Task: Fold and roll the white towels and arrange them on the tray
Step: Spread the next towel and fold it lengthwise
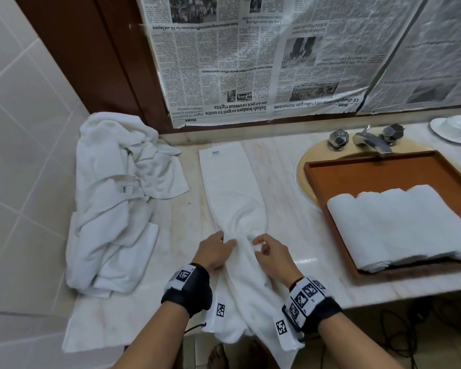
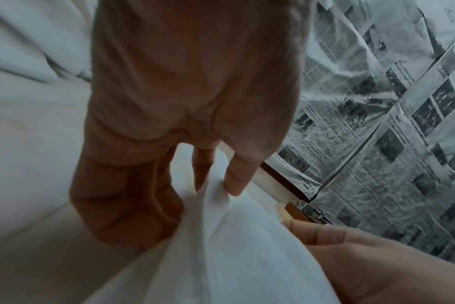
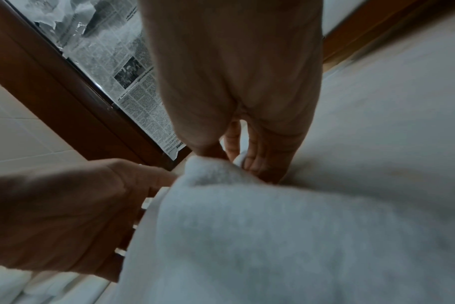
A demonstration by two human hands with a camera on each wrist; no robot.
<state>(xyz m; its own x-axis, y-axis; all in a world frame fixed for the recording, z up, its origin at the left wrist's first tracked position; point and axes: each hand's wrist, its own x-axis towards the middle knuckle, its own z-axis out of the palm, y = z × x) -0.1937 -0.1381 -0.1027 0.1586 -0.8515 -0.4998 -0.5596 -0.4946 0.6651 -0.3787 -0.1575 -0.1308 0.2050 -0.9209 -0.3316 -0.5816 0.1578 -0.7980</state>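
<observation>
Towel (image 1: 232,198), folded into a long strip, lies on the marble counter (image 1: 285,187) between the crumpled towel pile (image 1: 112,203) and the tray (image 1: 383,169) of rolled towels (image 1: 399,225), its near end hanging over the edge. Left hand (image 1: 214,251) and right hand (image 1: 273,255) sit close together, each pinching a bunched fold with curled fingers; the hanging end is cut off at the frame's bottom, and both wrist views are dim and blurred

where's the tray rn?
Head view, right side: the tray sits across the sink basin just in front of the faucet, with rolled towels in its near half.
</observation>
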